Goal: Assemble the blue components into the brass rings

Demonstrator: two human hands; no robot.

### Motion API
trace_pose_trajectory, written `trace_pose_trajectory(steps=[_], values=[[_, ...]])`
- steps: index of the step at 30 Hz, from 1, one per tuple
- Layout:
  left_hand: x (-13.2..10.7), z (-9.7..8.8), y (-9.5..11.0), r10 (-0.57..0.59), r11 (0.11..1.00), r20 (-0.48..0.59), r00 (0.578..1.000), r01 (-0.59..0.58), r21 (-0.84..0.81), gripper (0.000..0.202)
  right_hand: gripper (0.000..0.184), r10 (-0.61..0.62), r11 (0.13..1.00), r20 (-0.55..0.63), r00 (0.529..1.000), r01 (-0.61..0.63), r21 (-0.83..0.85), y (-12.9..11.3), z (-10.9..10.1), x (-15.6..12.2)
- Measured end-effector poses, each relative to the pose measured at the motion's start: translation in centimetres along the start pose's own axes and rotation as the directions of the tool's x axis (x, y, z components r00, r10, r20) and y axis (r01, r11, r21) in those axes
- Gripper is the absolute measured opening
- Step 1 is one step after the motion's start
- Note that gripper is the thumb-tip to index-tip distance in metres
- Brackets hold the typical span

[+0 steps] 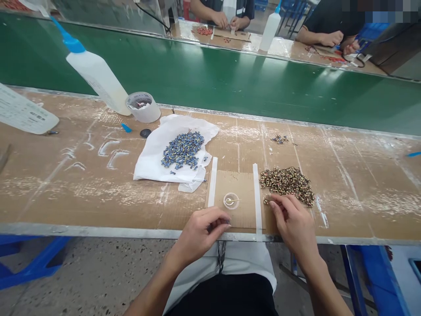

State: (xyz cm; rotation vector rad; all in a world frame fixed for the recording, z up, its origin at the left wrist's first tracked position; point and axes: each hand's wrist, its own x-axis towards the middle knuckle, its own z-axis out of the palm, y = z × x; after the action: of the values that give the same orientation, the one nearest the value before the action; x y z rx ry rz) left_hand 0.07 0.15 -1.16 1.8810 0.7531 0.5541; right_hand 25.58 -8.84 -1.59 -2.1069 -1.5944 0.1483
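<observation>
With left hand [202, 230], pinching what looks like a blue bit [227, 221] near the clear dish [231, 208]. With right hand [296, 221], pinching at the brown pile's [289, 184] edge; cannot tell what. Farther off, see the blue pile [183, 150] on white paper [149, 164]. Probably light, hard; grip by the sides.
</observation>
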Motion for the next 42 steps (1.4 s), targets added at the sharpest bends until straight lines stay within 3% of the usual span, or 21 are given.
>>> trace_pose_trajectory(steps=[4,8,15,21,25,28,31,34,38,42], values=[[-0.1,0.1,-0.2,-0.001,1.000,0.001,1.000,0.001,0.008,0.006,0.023,0.043,0.998,0.005,0.999,-0.043,0.039,-0.5,0.2,-0.4],[-0.1,0.1,0.0,0.017,1.000,-0.009,1.000,-0.017,0.010,0.005,0.023,0.137,0.991,-0.063,0.989,-0.136,0.018,-1.1,0.8,-1.0],[-0.2,0.1,-0.1,0.014,1.000,-0.019,1.000,-0.014,0.017,0.005,0.020,0.130,0.991,-0.092,0.987,-0.128,0.030,-2.2,2.6,-0.4],[-0.2,0.2,0.0,0.009,1.000,-0.020,1.000,-0.009,-0.001,0.007,0.018,0.153,0.978,0.000,0.988,-0.151,0.141,-1.4,1.9,0.3],[-0.1,0.6,0.9,0.031,0.999,-0.023,0.999,-0.031,-0.025,0.009,0.021,0.235,0.945,0.036,0.971,-0.237,0.227,-0.7,0.8,0.2],[-0.2,1.0,1.6,0.036,0.999,-0.023,0.999,-0.036,-0.028,0.011,0.024,0.304,0.831,0.130,0.944,-0.329,0.449,-1.3,0.0,-0.5],[-0.3,1.2,2.2,0.043,0.999,-0.041,0.998,-0.044,-0.031,0.013,0.023,0.262,0.614,0.289,0.921,-0.390,0.686,-3.3,-0.7,-1.6],[-0.4,1.4,2.8,0.056,0.998,-0.068,0.996,-0.058,-0.026,0.012,0.021,0.216,0.467,0.375,0.901,-0.433,0.771,-5.5,-0.9,-2.5],[-0.4,1.7,3.2,0.080,0.997,-0.118,0.990,-0.078,0.024,0.013,0.016,0.209,0.377,0.392,0.896,-0.444,0.813,-7.2,-0.4,-2.9],[-0.4,2.0,3.2,0.124,0.990,-0.159,0.980,-0.110,0.093,0.013,0.015,0.201,0.358,0.382,0.902,-0.431,0.829,-7.4,-0.1,-2.9]])
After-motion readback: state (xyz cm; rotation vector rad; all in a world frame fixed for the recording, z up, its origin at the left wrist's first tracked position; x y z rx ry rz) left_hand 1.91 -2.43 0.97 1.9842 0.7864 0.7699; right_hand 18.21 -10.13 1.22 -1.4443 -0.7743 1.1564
